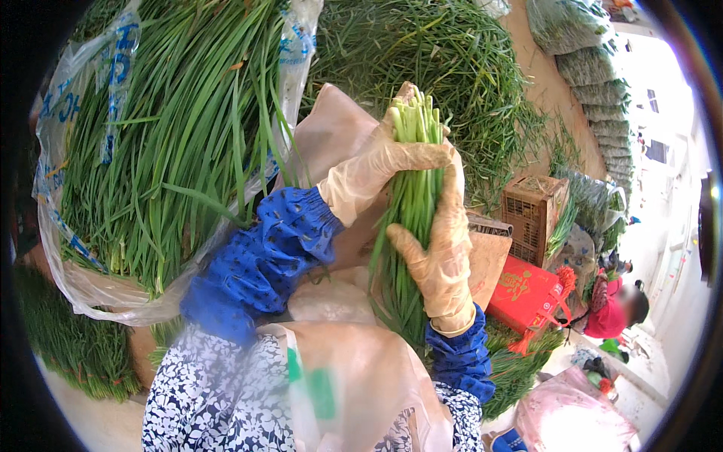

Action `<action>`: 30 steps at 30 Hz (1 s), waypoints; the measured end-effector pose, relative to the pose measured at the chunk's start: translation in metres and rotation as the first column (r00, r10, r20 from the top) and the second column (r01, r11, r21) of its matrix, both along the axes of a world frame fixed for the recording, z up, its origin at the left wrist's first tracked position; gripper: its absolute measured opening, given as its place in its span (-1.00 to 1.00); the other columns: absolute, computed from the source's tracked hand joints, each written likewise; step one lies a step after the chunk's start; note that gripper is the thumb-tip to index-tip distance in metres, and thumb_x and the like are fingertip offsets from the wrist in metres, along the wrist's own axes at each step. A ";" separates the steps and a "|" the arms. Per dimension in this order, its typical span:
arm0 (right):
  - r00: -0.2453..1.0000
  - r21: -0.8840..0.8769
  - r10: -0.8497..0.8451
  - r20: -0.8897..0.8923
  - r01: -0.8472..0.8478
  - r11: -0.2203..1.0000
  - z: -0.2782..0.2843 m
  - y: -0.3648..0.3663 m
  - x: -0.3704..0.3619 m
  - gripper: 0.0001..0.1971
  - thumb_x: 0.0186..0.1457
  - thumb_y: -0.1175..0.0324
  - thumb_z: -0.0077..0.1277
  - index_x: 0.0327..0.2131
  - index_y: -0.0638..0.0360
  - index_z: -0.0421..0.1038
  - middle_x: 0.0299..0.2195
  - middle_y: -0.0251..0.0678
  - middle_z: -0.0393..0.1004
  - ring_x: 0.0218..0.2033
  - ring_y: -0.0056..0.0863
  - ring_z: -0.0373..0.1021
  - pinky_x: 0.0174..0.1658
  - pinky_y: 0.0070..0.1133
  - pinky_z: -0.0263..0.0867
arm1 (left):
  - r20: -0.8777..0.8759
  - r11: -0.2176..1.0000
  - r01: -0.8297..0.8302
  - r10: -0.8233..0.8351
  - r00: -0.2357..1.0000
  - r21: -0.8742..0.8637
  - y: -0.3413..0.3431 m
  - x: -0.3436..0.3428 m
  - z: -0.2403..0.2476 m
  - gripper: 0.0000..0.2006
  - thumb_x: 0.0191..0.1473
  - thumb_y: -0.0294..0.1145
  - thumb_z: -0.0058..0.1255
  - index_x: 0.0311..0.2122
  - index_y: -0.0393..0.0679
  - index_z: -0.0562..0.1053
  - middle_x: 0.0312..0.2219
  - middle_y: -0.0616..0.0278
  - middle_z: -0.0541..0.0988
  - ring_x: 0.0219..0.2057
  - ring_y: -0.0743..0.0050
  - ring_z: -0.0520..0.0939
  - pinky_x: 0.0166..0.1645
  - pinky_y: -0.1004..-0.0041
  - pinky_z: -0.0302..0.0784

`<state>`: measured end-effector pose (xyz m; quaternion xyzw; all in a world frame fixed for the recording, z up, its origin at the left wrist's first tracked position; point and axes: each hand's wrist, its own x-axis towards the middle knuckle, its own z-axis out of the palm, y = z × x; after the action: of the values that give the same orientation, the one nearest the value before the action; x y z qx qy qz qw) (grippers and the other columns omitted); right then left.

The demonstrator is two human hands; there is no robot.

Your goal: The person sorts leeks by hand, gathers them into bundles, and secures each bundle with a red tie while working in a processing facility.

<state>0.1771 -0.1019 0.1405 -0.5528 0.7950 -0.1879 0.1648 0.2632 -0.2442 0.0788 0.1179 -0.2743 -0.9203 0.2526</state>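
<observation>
Leaf bundle [415,197] grasped by L fingers [423,156] & R fingers [453,197], red box [514,292] + crate [527,218] nr R.

1. Some fingers of my left hand [369,175] are tucked behind the green bundle [414,207], sorry.
2. My right hand [440,260] blocks part of the bundle's right side.
3. Leaf pile [429,45] beyond the bundle? Chopped by the top edge.
4. Bagged leaves [188,128] left of it, same deal.
5. Person in red [606,309], far right of it: head's blurred, hands too tiny.

Green stalks [416,200] are bundled, pale ends together.
</observation>
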 end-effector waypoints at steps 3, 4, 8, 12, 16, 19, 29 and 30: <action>0.819 -0.206 -0.031 0.573 0.181 0.962 0.003 0.002 -0.004 -0.14 -0.05 0.32 0.24 0.26 0.41 0.00 0.04 -0.06 0.36 0.05 -0.21 0.33 0.11 -0.42 0.25 | -0.075 0.989 0.011 0.000 0.997 0.148 0.001 0.001 0.022 -0.31 -0.08 -0.53 0.18 0.20 -0.18 0.18 -0.17 0.12 0.54 -0.12 0.31 0.58 0.04 0.36 0.48; 0.761 -0.234 -0.036 0.647 0.244 0.941 0.009 -0.002 -0.008 -0.35 0.10 0.27 0.13 0.19 0.36 0.15 0.04 -0.14 0.39 0.04 -0.38 0.33 0.12 -0.49 0.24 | -0.121 0.977 -0.016 0.042 0.992 0.211 0.003 0.000 0.026 -0.34 -0.09 -0.60 0.16 0.16 -0.17 0.21 -0.19 0.09 0.55 -0.16 0.29 0.60 0.00 0.37 0.51; 0.629 -0.096 -0.238 0.740 0.448 0.889 -0.003 -0.010 -0.025 -0.73 0.16 0.45 0.10 -0.07 0.32 0.45 -0.22 -0.38 0.53 -0.22 -0.64 0.41 -0.08 -0.65 0.34 | -0.154 0.993 0.050 -0.033 0.987 0.104 0.002 0.002 0.024 -0.28 -0.16 -0.55 0.13 0.20 -0.24 0.20 -0.12 0.02 0.54 -0.12 0.23 0.60 0.07 0.33 0.49; 0.685 -0.312 -0.094 0.723 0.444 0.840 -0.002 -0.025 -0.018 -0.89 0.10 0.55 0.15 -0.26 0.29 0.52 -0.38 -0.49 0.53 -0.36 -0.73 0.38 -0.23 -0.72 0.31 | -0.176 0.994 0.080 -0.066 0.982 0.075 0.003 -0.002 0.022 -0.24 -0.16 -0.54 0.11 0.24 -0.29 0.16 -0.13 0.00 0.54 -0.13 0.22 0.60 0.11 0.33 0.44; 0.848 -0.230 -0.134 0.512 0.285 0.930 0.001 -0.027 -0.016 -0.75 0.16 0.49 0.10 -0.09 0.39 0.48 -0.30 -0.38 0.54 -0.30 -0.69 0.36 -0.18 -0.68 0.29 | -0.233 0.978 0.079 -0.033 0.972 0.192 0.006 0.002 0.016 -0.35 -0.12 -0.54 0.13 0.15 -0.33 0.24 -0.20 0.00 0.58 -0.15 0.22 0.61 0.07 0.34 0.45; 0.933 -0.172 -0.126 0.337 0.193 0.966 -0.001 -0.019 -0.021 -0.75 0.18 0.45 0.08 -0.10 0.38 0.49 -0.29 -0.33 0.54 -0.29 -0.64 0.38 -0.18 -0.65 0.29 | -0.211 0.985 0.048 -0.012 0.977 0.167 0.004 -0.001 0.005 -0.47 -0.12 -0.59 0.12 0.04 -0.33 0.31 -0.27 0.03 0.60 -0.21 0.22 0.63 0.01 0.34 0.49; 0.777 -0.146 -0.268 -0.570 0.225 0.963 0.043 -0.077 -0.107 -0.53 0.18 0.14 0.03 0.09 0.19 0.37 -0.11 -0.03 0.53 -0.07 -0.28 0.46 -0.02 -0.39 0.37 | -0.124 0.984 0.067 -0.047 0.991 0.166 0.000 -0.005 -0.007 -0.53 -0.15 -0.59 0.16 -0.03 -0.31 0.40 -0.33 0.08 0.64 -0.34 0.33 0.65 -0.15 0.40 0.56; 0.717 -0.212 -0.274 -0.641 0.177 0.961 0.040 -0.093 -0.109 -0.47 0.18 0.10 0.01 0.16 0.16 0.31 -0.05 0.00 0.50 -0.01 -0.28 0.43 0.05 -0.39 0.34 | -0.113 0.985 0.070 -0.052 0.992 0.160 0.002 -0.007 -0.002 -0.54 -0.14 -0.59 0.16 -0.04 -0.30 0.41 -0.34 0.09 0.64 -0.34 0.33 0.65 -0.16 0.40 0.56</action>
<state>0.0684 -0.1951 0.1809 -0.4918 0.8480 -0.0509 -0.1912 0.2562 -0.2426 0.0767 0.0799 -0.1873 -0.9521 0.2282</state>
